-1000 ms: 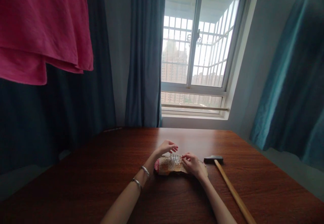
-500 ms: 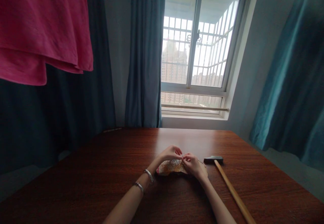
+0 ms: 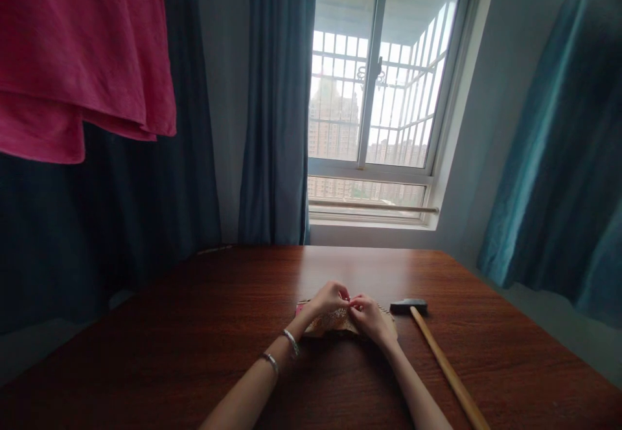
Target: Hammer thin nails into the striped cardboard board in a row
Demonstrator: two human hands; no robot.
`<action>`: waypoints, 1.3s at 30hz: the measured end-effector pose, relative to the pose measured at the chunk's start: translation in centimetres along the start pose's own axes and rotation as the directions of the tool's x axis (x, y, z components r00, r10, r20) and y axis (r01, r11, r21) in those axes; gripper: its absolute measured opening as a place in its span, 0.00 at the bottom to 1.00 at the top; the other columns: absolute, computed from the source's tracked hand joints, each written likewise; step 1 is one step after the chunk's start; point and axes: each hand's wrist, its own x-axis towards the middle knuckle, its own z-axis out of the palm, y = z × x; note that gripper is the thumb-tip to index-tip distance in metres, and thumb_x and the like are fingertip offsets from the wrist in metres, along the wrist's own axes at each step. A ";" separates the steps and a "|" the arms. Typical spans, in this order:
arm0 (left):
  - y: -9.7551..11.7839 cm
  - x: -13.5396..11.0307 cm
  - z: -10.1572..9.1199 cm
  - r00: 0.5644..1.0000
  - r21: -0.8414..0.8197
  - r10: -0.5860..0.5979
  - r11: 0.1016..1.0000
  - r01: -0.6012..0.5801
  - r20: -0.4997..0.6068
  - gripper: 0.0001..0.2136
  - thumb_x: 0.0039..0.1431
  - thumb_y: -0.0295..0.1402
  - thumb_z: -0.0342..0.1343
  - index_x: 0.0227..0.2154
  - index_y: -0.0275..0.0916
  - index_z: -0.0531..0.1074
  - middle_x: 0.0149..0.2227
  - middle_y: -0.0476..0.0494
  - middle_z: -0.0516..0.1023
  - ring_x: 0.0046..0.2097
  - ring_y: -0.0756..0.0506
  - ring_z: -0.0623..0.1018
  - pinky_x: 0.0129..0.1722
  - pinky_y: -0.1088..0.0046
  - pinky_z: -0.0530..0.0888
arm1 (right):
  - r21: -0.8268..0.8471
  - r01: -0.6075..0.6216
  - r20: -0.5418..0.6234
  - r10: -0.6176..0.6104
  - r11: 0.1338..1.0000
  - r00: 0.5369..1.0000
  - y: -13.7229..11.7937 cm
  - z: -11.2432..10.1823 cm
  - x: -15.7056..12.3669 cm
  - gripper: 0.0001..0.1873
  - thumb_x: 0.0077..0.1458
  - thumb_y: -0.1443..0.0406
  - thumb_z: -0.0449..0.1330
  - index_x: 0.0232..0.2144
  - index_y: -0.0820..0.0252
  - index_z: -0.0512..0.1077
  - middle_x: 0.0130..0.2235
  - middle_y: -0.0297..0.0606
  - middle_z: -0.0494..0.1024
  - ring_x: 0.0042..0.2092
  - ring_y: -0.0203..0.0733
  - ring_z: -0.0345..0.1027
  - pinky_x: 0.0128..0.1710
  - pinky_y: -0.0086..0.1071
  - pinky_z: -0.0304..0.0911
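My left hand (image 3: 331,297) and my right hand (image 3: 368,316) meet at the fingertips over a patterned piece (image 3: 335,325), pale yellow with dark specks and a pink end at its left. Whether it is cloth or a packet I cannot tell. Both hands are closed in a pinch, and what lies between the fingertips is too small to make out. Part of the patterned piece is hidden under my hands. Two silver bracelets circle my left forearm. Just right of my right hand lies a hammer (image 3: 446,363), its dark head away from me and its wooden handle towards me.
The brown wooden table (image 3: 194,352) reaches to the wall below a barred window (image 3: 374,93). Dark blue curtains (image 3: 275,106) hang on both sides. A pink cloth (image 3: 82,61) hangs at the upper left, above the table's level.
My left hand and wrist have shifted slightly to the right and turned a little. More of the piece's pink left end shows. My right hand and the hammer stay nearly in place.
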 end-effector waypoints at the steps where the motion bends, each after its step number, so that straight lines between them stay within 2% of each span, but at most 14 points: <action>1: 0.0 0.0 0.0 1.000 -0.003 -0.010 1.000 0.010 0.000 0.14 0.44 0.39 0.56 0.29 0.32 0.77 0.26 0.44 0.76 0.29 0.49 0.71 0.27 0.79 0.63 | -0.005 -0.003 0.001 0.003 1.000 1.000 0.1 0.0 0.0 0.09 0.46 0.67 0.55 0.26 0.57 0.76 0.32 0.35 0.76 0.33 0.36 0.68 0.36 0.27 0.61; 5: 0.1 0.1 0.1 0.999 -0.047 -0.040 0.998 0.040 0.002 0.16 0.43 0.40 0.57 0.29 0.31 0.77 0.26 0.44 0.76 0.29 0.49 0.71 0.26 0.79 0.62 | -0.014 -0.006 -0.002 0.006 1.000 1.000 0.0 0.1 -0.1 0.09 0.46 0.67 0.54 0.26 0.56 0.76 0.32 0.35 0.76 0.33 0.36 0.68 0.35 0.27 0.61; 10: -0.1 0.1 0.1 0.998 -0.091 -0.059 0.994 0.058 -0.009 0.12 0.41 0.35 0.57 0.28 0.31 0.77 0.26 0.44 0.76 0.29 0.49 0.71 0.26 0.79 0.63 | -0.040 -0.017 -0.012 0.016 0.999 1.000 -1.0 -0.4 -0.1 0.09 0.46 0.66 0.55 0.26 0.58 0.76 0.31 0.36 0.76 0.32 0.36 0.69 0.34 0.27 0.63; 13: 0.0 0.1 -0.1 0.998 -0.098 -0.058 0.993 0.059 0.013 0.12 0.41 0.32 0.55 0.29 0.31 0.77 0.25 0.45 0.76 0.28 0.49 0.71 0.26 0.79 0.63 | -0.081 -0.043 -0.043 0.040 0.996 0.998 -1.6 -2.2 0.0 0.11 0.46 0.64 0.55 0.30 0.58 0.76 0.33 0.37 0.76 0.32 0.37 0.70 0.34 0.28 0.64; 16: 0.2 0.0 -0.2 0.997 -0.092 -0.075 0.993 0.078 0.035 0.13 0.40 0.31 0.54 0.30 0.31 0.77 0.26 0.44 0.76 0.28 0.49 0.71 0.26 0.78 0.62 | -0.154 -0.110 -0.124 0.091 0.982 0.988 -1.7 -5.0 -1.0 0.14 0.49 0.62 0.52 0.35 0.59 0.74 0.38 0.39 0.76 0.36 0.39 0.70 0.38 0.29 0.63; 20: 0.2 -0.1 -0.3 0.994 -0.080 -0.103 0.991 0.105 0.028 0.13 0.39 0.31 0.54 0.29 0.31 0.77 0.26 0.44 0.76 0.28 0.49 0.70 0.25 0.79 0.62 | -0.299 -0.282 -0.238 0.215 0.912 0.947 -0.8 -9.2 -5.5 0.18 0.48 0.61 0.51 0.39 0.63 0.72 0.39 0.47 0.75 0.41 0.47 0.69 0.44 0.36 0.61; 24: 0.2 0.0 -0.2 0.994 -0.096 -0.106 0.990 0.106 0.009 0.14 0.38 0.31 0.54 0.29 0.30 0.77 0.25 0.43 0.76 0.27 0.49 0.70 0.24 0.79 0.61 | -0.442 -0.490 -0.363 0.349 0.752 0.864 0.4 -12.6 -12.0 0.26 0.49 0.59 0.50 0.48 0.71 0.66 0.37 0.57 0.73 0.37 0.59 0.70 0.40 0.50 0.60; 26: 0.2 0.1 -0.2 0.992 -0.083 -0.122 0.989 0.122 0.008 0.14 0.38 0.31 0.54 0.29 0.30 0.77 0.26 0.43 0.76 0.27 0.50 0.70 0.23 0.79 0.61 | -0.552 -0.563 -0.388 0.408 0.615 0.826 0.8 -13.5 -14.8 0.26 0.51 0.56 0.48 0.47 0.70 0.65 0.34 0.56 0.74 0.36 0.58 0.71 0.37 0.47 0.62; 28: 0.3 0.1 -0.3 0.990 -0.068 -0.138 0.988 0.138 0.009 0.14 0.38 0.30 0.54 0.29 0.30 0.77 0.26 0.43 0.76 0.27 0.50 0.70 0.23 0.79 0.61 | -0.606 -0.549 -0.357 0.420 0.576 0.835 0.9 -13.7 -16.7 0.21 0.52 0.55 0.48 0.40 0.64 0.68 0.32 0.51 0.75 0.34 0.54 0.72 0.34 0.42 0.64; 30: 0.4 0.0 -0.4 0.989 -0.067 -0.145 0.987 0.145 0.012 0.14 0.38 0.30 0.54 0.30 0.30 0.77 0.26 0.43 0.76 0.26 0.50 0.70 0.23 0.79 0.61 | -0.637 -0.497 -0.310 0.395 0.589 0.865 0.7 -13.5 -17.8 0.15 0.52 0.56 0.49 0.32 0.59 0.68 0.29 0.46 0.75 0.32 0.51 0.73 0.32 0.38 0.64; 33: 0.5 0.0 -0.4 0.990 -0.067 -0.140 0.988 0.141 0.008 0.14 0.38 0.30 0.54 0.30 0.30 0.77 0.26 0.43 0.77 0.27 0.50 0.70 0.24 0.79 0.61 | -0.681 -0.439 -0.282 0.345 0.586 0.896 0.2 -13.2 -18.0 0.11 0.54 0.60 0.47 0.28 0.59 0.66 0.28 0.45 0.75 0.30 0.50 0.73 0.29 0.35 0.63; 36: 0.4 0.0 -0.3 0.989 -0.062 -0.149 0.987 0.150 0.006 0.14 0.37 0.30 0.54 0.29 0.30 0.77 0.26 0.43 0.76 0.27 0.49 0.70 0.24 0.78 0.61 | -0.638 -0.463 -0.248 0.405 0.615 0.880 -0.1 -13.9 -17.3 0.13 0.55 0.62 0.43 0.28 0.59 0.64 0.27 0.45 0.76 0.30 0.48 0.73 0.27 0.33 0.62; 39: 0.2 0.1 -0.1 0.988 -0.073 -0.152 0.986 0.152 0.009 0.14 0.37 0.30 0.54 0.29 0.30 0.77 0.26 0.43 0.76 0.27 0.49 0.70 0.24 0.78 0.61 | -0.462 -0.509 -0.196 0.477 0.726 0.857 -0.3 -15.1 -16.3 0.12 0.54 0.61 0.44 0.31 0.56 0.65 0.28 0.41 0.77 0.32 0.46 0.73 0.28 0.31 0.62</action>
